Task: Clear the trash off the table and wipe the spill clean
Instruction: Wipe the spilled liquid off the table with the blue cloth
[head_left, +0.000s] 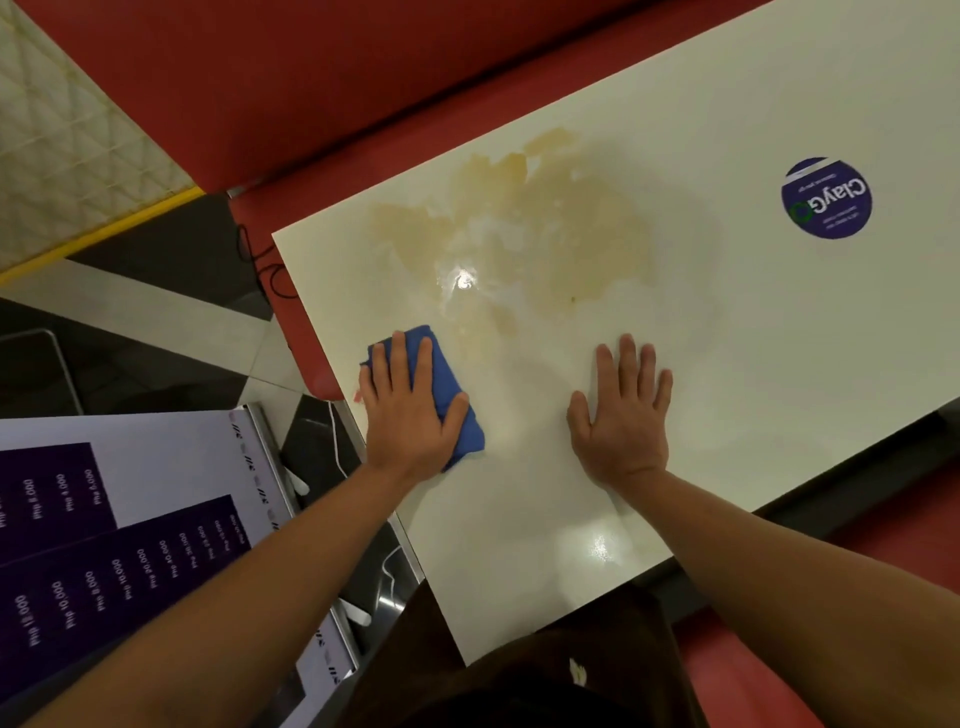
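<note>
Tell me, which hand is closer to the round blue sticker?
The right hand. It lies flat on the table, below and left of the sticker. The left hand presses the blue cloth farther away, near the table's left edge.

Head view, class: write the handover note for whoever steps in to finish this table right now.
Left hand: flat, pressing the blue cloth onto the table near its left edge.
Right hand: flat on the tabletop, fingers spread, holding nothing.
Spill: a wide tan stain beyond both hands; the cloth sits just short of it.
Done: no trash shows on the table.
Left: wipe the whole spill; none of it looks cleared yet. The round purple sticker at the far right is fixed to the top, so probably not trash.
</note>
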